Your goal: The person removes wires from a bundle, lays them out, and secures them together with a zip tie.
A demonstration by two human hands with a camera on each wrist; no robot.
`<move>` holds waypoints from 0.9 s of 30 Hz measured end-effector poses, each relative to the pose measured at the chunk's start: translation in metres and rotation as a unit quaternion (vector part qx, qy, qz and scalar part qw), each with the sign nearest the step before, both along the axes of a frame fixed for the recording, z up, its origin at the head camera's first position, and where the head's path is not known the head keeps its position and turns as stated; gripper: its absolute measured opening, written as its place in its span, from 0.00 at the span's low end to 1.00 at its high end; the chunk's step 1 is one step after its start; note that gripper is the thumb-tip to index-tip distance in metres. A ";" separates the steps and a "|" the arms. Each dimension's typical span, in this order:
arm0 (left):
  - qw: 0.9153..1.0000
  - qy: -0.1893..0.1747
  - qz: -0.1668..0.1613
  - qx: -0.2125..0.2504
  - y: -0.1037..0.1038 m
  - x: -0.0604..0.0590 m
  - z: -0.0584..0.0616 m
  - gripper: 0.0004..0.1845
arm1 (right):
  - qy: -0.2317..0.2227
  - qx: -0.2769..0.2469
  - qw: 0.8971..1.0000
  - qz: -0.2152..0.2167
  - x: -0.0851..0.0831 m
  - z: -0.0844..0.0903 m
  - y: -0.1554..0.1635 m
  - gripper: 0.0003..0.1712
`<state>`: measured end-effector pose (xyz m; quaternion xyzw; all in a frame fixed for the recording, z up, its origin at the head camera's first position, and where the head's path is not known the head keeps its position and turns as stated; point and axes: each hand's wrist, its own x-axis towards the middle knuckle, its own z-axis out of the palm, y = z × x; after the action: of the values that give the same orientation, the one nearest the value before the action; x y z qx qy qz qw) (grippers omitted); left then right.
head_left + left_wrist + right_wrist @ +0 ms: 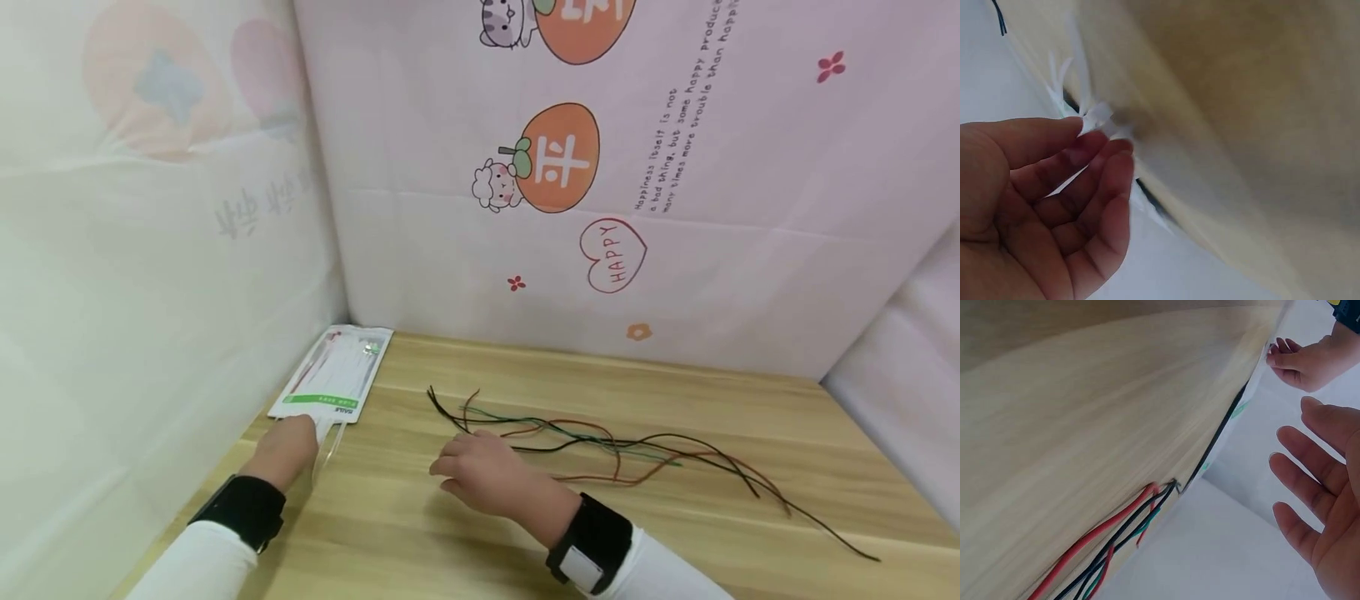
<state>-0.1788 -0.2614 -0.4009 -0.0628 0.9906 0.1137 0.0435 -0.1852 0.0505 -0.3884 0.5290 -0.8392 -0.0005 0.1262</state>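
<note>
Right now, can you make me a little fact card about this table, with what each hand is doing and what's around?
Left hand: pinching thin white strips by the bag
Right hand: holding nothing, fingers relaxed, beside the wires
Bag: white with a green stripe, lying in the table's far left corner
Wires: black, red and green, loosely crossing
Table: wooden-looking
Behind: pale cloth with cartoon pictures
Wrists: a black band on each

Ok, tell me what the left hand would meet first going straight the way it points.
Beyond the white strip it pinches, the left hand would likely meet the white packet first; the gap, if any, is unclear.
</note>
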 end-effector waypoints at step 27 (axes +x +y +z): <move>0.931 0.357 -0.022 0.076 0.054 0.022 0.034 0.09 | -0.018 -0.107 0.994 -0.001 -0.037 0.004 -0.037 0.12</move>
<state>-0.1568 -0.2075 -0.3665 0.0073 0.9303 0.2024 -0.3058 -0.2219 0.0132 -0.3841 0.5119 -0.8368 0.0988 0.1672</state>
